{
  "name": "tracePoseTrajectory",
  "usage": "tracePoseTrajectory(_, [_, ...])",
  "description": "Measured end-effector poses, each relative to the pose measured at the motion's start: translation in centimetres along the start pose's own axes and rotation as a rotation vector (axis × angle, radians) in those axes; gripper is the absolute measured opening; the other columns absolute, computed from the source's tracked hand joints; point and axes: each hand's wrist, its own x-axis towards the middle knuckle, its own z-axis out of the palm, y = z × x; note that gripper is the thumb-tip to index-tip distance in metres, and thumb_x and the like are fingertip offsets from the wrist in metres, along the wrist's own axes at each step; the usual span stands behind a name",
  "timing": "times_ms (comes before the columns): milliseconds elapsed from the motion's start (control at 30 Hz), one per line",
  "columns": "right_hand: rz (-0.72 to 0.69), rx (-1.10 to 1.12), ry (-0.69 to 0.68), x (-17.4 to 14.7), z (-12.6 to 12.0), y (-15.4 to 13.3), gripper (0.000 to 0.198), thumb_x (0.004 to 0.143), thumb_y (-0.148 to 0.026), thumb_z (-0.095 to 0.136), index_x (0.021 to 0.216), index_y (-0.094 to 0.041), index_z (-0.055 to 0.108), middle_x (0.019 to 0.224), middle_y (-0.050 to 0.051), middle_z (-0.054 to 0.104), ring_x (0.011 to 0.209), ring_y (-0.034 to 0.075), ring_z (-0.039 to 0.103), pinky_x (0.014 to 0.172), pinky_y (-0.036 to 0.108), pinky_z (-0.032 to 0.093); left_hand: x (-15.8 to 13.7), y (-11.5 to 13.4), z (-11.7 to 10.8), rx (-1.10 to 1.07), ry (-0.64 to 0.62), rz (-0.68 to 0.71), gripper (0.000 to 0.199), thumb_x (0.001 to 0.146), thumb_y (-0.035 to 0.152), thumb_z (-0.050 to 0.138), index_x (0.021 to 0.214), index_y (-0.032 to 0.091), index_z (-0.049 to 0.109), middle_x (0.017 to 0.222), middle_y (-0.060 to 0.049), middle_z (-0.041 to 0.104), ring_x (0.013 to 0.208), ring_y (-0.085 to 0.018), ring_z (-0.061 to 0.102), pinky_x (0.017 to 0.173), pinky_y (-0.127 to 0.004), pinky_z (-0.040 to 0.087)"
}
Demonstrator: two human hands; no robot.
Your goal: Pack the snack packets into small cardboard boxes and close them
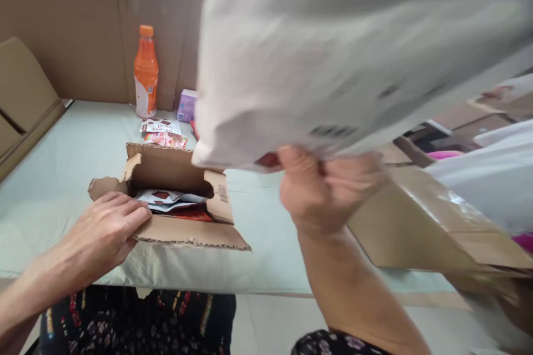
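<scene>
My left hand [116, 219] grips the near left corner of an open cardboard box [187, 230], its fingers curled over the edge. White-and-brown snack packets [166, 198] lie inside the box above something red. My right hand [325, 188] is raised, its fingers closed on the lower edge of a large white bag [291, 72]. The bag is blurred by motion and tilts up to the right. Dark print and a small brown-red patch show on it. It covers much of the view behind and hides part of the box's far right edge.
An orange drink bottle [146, 75] stands at the back by a cardboard wall [83, 28]. Beside it are a purple pack [187, 105] and small snack packets [164, 140]. Cardboard boxes [416, 222] stand at right, white plastic [491, 172] on them; another box [25, 89] is at left.
</scene>
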Motion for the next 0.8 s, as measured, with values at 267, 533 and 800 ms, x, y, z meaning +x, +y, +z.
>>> tracePoseTrajectory(267, [-0.039,-0.277,-0.288,1.1,2.2,-4.1,0.022,0.098,-0.011,0.055,0.099,-0.021,0.074,0.082,0.003,0.077,0.072,0.015,0.068,0.065,0.025,0.043,-0.4,0.3,0.7,0.003,0.014,-0.048,0.027,0.082,0.001,0.051,0.091,0.016,0.072,0.089,-0.011,0.08,0.085,-0.03,0.075,0.097,-0.055,0.057])
tracePoseTrajectory(533, [0.107,-0.569,-0.693,4.0,1.0,-8.4,0.025,0.091,-0.002,0.058,0.099,-0.019,0.074,0.086,0.004,0.079,0.069,0.016,0.067,0.06,0.03,0.031,-1.2,0.9,1.1,0.142,0.086,-0.147,0.032,0.068,0.002,0.059,0.091,0.015,0.078,0.141,-0.03,0.065,0.124,-0.047,0.067,0.096,-0.062,0.062])
tracePoseTrajectory(800, [0.162,-0.456,-1.029,7.9,5.8,-7.3,0.028,0.1,-0.011,0.056,0.122,-0.018,0.074,0.121,0.013,0.081,0.109,0.029,0.077,0.074,0.031,0.046,-1.9,0.9,2.2,0.192,0.157,-0.125,0.034,0.066,0.002,0.057,0.092,0.014,0.076,0.134,-0.031,0.067,0.118,-0.044,0.072,0.1,-0.066,0.062])
